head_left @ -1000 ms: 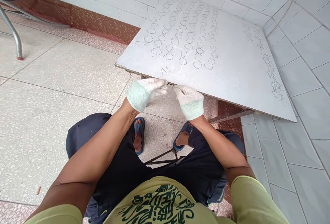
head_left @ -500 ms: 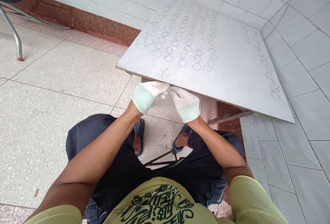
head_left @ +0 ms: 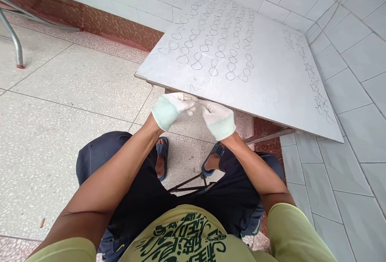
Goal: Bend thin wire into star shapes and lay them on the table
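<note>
Both my hands wear white gloves with pale green cuffs and meet at the near edge of a white board (head_left: 271, 73). A thin dark wire (head_left: 194, 88), bent into a zigzag like part of a star, sticks up from between them over the board. My left hand (head_left: 177, 104) is closed, thumb and fingers pinching at the wire's lower end. Fingertips of my right hand (head_left: 215, 114) are pinched together right beside the left ones. The stretch of wire inside the fingers is hidden.
Rows of wire loops shaped like figure eights (head_left: 221, 50) lie on the board. Along its right side runs a line of wire stars (head_left: 313, 83). Tiled walls stand behind and to the right. A metal chair leg (head_left: 15, 48) is at the far left.
The bent wire has turned slightly and shows a little farther right. My hands have shifted a little, the fingertips staying close together. The pieces lying on the board look the same.
</note>
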The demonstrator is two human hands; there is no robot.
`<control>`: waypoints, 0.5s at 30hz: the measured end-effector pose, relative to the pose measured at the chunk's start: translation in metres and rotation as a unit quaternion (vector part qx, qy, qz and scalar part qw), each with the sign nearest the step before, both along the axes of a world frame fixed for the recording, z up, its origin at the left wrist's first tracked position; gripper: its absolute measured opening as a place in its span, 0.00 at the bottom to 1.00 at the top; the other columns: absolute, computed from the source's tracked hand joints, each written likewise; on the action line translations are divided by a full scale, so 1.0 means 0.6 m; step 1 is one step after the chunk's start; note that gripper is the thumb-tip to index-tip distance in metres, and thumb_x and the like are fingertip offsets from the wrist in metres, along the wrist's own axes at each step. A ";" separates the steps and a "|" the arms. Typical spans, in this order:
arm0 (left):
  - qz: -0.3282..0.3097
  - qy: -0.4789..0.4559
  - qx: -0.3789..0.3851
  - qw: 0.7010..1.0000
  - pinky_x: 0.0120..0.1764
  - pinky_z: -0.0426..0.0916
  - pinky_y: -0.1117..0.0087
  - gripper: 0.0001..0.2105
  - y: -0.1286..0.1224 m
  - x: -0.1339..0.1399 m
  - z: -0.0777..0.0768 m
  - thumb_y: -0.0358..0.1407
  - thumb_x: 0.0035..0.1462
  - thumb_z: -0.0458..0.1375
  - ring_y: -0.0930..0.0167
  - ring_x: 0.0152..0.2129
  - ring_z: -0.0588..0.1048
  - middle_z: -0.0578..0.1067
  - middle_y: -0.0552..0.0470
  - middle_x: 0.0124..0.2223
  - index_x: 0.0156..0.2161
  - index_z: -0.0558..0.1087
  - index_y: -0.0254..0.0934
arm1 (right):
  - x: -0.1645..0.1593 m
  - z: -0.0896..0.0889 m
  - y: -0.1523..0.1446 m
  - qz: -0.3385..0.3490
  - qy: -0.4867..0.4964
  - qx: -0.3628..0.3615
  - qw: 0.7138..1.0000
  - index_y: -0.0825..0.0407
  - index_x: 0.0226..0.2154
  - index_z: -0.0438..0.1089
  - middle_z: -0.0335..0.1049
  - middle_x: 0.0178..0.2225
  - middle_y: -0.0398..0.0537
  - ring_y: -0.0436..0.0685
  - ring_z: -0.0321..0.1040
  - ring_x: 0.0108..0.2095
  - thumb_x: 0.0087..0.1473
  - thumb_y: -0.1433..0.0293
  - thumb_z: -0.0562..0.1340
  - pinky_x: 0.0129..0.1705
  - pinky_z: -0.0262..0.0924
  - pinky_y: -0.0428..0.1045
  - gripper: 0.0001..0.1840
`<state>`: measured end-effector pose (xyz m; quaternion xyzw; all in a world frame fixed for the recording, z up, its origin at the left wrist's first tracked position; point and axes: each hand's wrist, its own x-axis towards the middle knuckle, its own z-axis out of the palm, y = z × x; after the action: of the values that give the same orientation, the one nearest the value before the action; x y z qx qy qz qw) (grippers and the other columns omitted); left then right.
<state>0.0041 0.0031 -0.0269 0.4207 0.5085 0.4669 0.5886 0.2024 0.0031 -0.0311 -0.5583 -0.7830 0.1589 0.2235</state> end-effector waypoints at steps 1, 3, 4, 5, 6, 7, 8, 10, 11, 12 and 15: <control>0.001 0.000 -0.005 1.000 0.24 0.70 0.74 0.16 0.000 0.001 0.001 0.38 0.49 0.83 0.71 0.23 0.77 0.81 0.50 0.26 0.36 0.83 0.34 | 0.001 -0.001 0.002 0.004 -0.006 0.001 1.000 0.37 0.60 0.88 0.91 0.52 0.43 0.63 0.86 0.54 0.78 0.67 0.59 0.61 0.73 0.55 0.22; 0.008 -0.003 -0.015 1.000 0.23 0.69 0.74 0.17 0.002 0.005 0.003 0.40 0.50 0.83 0.71 0.23 0.77 0.83 0.48 0.28 0.34 0.82 0.35 | 0.002 -0.002 0.005 0.012 -0.013 0.003 1.000 0.38 0.60 0.88 0.91 0.52 0.44 0.63 0.86 0.54 0.79 0.67 0.59 0.61 0.74 0.55 0.22; 0.013 0.000 -0.020 1.000 0.23 0.68 0.74 0.17 0.002 0.008 0.003 0.41 0.50 0.83 0.71 0.23 0.78 0.84 0.47 0.29 0.34 0.81 0.35 | 0.002 -0.003 0.005 0.014 -0.015 0.005 1.000 0.39 0.60 0.88 0.91 0.52 0.45 0.63 0.86 0.54 0.79 0.67 0.59 0.60 0.74 0.55 0.22; 0.019 0.008 -0.021 1.000 0.22 0.68 0.74 0.18 0.001 0.010 0.002 0.42 0.51 0.82 0.71 0.23 0.78 0.84 0.46 0.29 0.33 0.80 0.35 | 0.002 -0.004 0.006 0.015 -0.016 0.007 1.000 0.39 0.60 0.88 0.91 0.52 0.45 0.62 0.86 0.53 0.79 0.67 0.59 0.60 0.74 0.54 0.22; 0.025 0.023 -0.018 0.999 0.22 0.67 0.75 0.18 0.000 0.011 0.001 0.43 0.52 0.82 0.71 0.23 0.78 0.85 0.46 0.30 0.32 0.79 0.36 | 0.002 -0.005 0.006 0.016 -0.015 0.009 1.000 0.40 0.59 0.88 0.91 0.52 0.45 0.62 0.86 0.53 0.79 0.67 0.59 0.59 0.73 0.54 0.22; 0.030 0.042 -0.012 0.999 0.22 0.66 0.75 0.18 -0.001 0.013 0.001 0.44 0.53 0.81 0.71 0.24 0.79 0.86 0.45 0.32 0.33 0.79 0.36 | 0.002 -0.006 0.006 0.018 -0.014 0.010 1.000 0.40 0.58 0.89 0.91 0.51 0.45 0.62 0.86 0.52 0.79 0.67 0.59 0.59 0.73 0.53 0.21; 0.033 0.060 -0.006 0.998 0.22 0.66 0.75 0.18 -0.003 0.013 0.000 0.45 0.54 0.80 0.71 0.24 0.79 0.87 0.44 0.33 0.33 0.79 0.36 | 0.002 -0.007 0.006 0.020 -0.013 0.011 1.000 0.40 0.56 0.89 0.91 0.50 0.45 0.61 0.86 0.52 0.79 0.67 0.59 0.58 0.73 0.53 0.21; 0.031 0.084 0.005 0.996 0.22 0.65 0.75 0.17 -0.007 0.013 0.000 0.45 0.56 0.79 0.70 0.26 0.81 0.88 0.43 0.35 0.35 0.81 0.36 | 0.003 -0.009 0.006 0.024 -0.011 0.009 1.000 0.40 0.55 0.89 0.91 0.47 0.43 0.60 0.86 0.50 0.78 0.68 0.60 0.57 0.73 0.52 0.20; 0.026 0.088 0.009 0.996 0.23 0.65 0.75 0.16 -0.009 0.012 0.000 0.45 0.56 0.79 0.69 0.27 0.82 0.89 0.43 0.37 0.36 0.82 0.36 | 0.002 -0.009 0.006 0.026 -0.009 0.007 1.000 0.40 0.54 0.89 0.91 0.46 0.43 0.60 0.85 0.50 0.78 0.69 0.60 0.56 0.73 0.52 0.20; 0.021 0.089 0.012 0.996 0.23 0.65 0.74 0.16 -0.011 0.011 0.000 0.45 0.56 0.78 0.69 0.28 0.82 0.89 0.42 0.37 0.36 0.82 0.35 | 0.002 -0.009 0.005 0.027 -0.008 0.006 1.000 0.39 0.54 0.89 0.91 0.46 0.42 0.60 0.85 0.50 0.78 0.69 0.60 0.56 0.73 0.52 0.20; 0.023 0.085 0.022 0.996 0.24 0.66 0.73 0.15 -0.013 0.009 0.000 0.45 0.56 0.77 0.67 0.29 0.82 0.88 0.42 0.36 0.36 0.83 0.36 | 0.001 -0.007 0.003 0.028 0.000 0.003 1.000 0.39 0.55 0.89 0.91 0.46 0.41 0.60 0.85 0.50 0.77 0.70 0.60 0.56 0.73 0.52 0.20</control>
<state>0.0095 -0.0046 -0.0271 0.4602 0.5559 0.4535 0.5231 0.2032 0.0049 -0.0355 -0.5359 -0.7984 0.1631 0.2209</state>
